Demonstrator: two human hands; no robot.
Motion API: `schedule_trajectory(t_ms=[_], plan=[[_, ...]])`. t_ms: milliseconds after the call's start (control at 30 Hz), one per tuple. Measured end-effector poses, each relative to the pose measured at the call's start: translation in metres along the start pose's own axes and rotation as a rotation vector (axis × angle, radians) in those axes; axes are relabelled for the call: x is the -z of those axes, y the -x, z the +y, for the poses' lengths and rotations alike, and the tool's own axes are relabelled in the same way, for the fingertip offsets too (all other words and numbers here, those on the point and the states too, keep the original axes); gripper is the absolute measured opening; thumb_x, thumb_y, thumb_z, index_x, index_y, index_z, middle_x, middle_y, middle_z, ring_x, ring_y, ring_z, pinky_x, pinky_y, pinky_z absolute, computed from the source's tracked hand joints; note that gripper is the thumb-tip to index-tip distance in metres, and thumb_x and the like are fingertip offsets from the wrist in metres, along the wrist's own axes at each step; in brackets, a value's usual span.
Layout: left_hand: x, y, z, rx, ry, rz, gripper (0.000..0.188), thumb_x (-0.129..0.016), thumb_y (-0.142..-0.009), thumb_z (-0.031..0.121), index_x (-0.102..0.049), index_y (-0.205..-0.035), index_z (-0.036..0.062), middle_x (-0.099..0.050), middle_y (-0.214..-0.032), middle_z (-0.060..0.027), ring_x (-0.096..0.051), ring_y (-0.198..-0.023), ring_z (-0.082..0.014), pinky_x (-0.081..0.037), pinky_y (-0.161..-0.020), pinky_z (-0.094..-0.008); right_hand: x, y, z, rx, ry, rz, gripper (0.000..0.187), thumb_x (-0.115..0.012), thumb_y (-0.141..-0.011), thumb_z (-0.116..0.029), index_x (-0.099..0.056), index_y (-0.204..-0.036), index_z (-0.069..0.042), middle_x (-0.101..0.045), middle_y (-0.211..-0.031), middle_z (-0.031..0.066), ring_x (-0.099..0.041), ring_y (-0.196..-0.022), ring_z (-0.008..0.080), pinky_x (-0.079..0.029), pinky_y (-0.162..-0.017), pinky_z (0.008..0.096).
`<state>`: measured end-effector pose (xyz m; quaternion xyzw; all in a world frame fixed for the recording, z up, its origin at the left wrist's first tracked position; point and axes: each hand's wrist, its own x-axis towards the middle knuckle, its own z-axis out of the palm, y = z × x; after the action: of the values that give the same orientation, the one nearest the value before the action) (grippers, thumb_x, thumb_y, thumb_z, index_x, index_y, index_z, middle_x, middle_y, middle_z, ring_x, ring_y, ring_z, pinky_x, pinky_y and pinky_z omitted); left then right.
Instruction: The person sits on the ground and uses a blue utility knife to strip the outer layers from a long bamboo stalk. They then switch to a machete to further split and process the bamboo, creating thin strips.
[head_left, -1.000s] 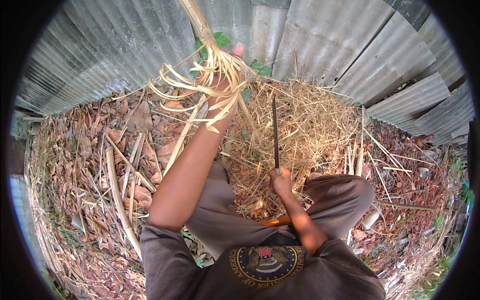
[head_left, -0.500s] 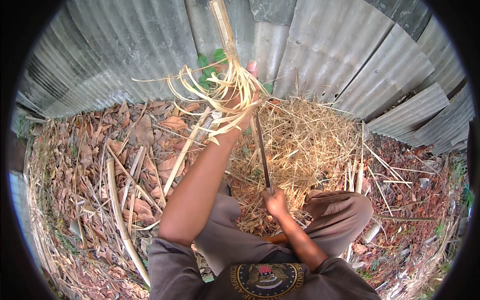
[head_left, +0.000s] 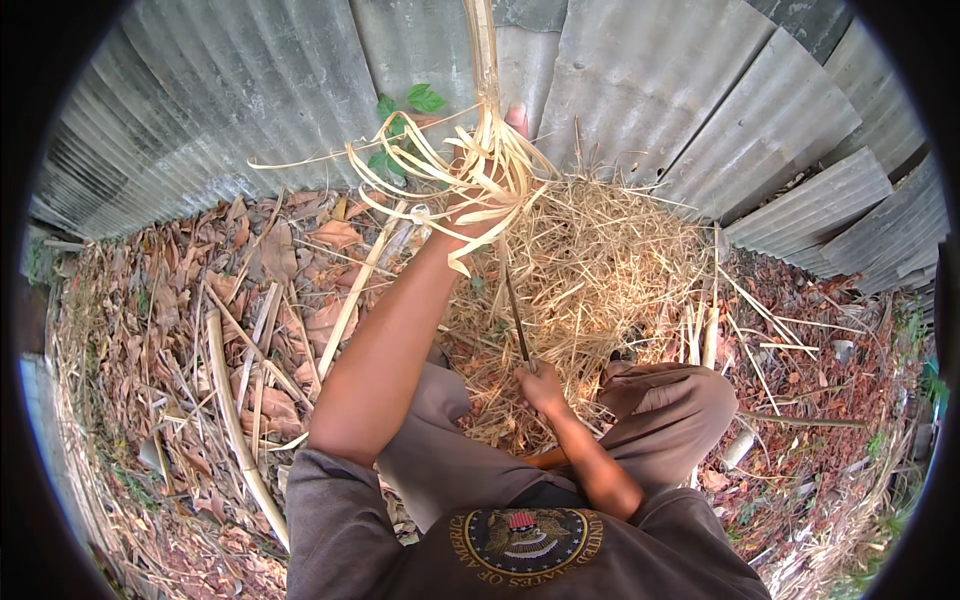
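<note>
Against one metal fence (head_left: 250,110): one cane (head_left: 484,60), one blade (head_left: 515,315), two hands.

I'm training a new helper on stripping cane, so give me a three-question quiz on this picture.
1. True or false: the left hand grips the pale upright cane stalk where curled pale yellow shavings hang.
2. What does the right hand hold?
A. the thin dark blade
B. a green leaf
C. a brown leaf
3. Fill in: the pile of dry yellow straw lies against the grey corrugated ____ wall.

Key: 1 true; 2 A; 3 metal.
</note>
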<state>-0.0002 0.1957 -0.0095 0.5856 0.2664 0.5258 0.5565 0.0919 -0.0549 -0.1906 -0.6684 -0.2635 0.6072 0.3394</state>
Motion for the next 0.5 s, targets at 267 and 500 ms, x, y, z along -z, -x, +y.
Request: schedule_trajectory(t_ms=[267, 500], plan=[[-0.043, 0.001, 0.029, 0.237, 0.292, 0.046, 0.039, -0.048, -0.098, 0.038, -0.038, -0.067, 0.0162, -0.033, -0.052, 0.0050, -0.032, -0.046, -0.0084, -0.027, -0.045, -0.0247, 0.026, -0.029, -0.024, -0.279, -1.044, -0.398, 0.014, -0.049, -0.084, -0.012, -0.043, -0.072, -0.009, -0.036, -0.047, -0.0011, -0.034, -0.037, 0.0129, -0.042, -0.047, 0.0360], [-0.007, -0.007, 0.006, -0.187, -0.315, 0.189, 0.040, -0.047, -0.099, 0.034, -0.038, -0.064, 0.0152, -0.034, -0.051, 0.0045, -0.032, -0.046, -0.0083, -0.028, -0.046, -0.0248, 0.011, 0.020, -0.105, 0.150, -0.463, -0.011, 0.005, -0.050, -0.087, -0.004, -0.047, -0.083, -0.003, -0.041, -0.050, 0.0018, -0.038, -0.037, 0.0109, -0.038, -0.038, 0.0283]])
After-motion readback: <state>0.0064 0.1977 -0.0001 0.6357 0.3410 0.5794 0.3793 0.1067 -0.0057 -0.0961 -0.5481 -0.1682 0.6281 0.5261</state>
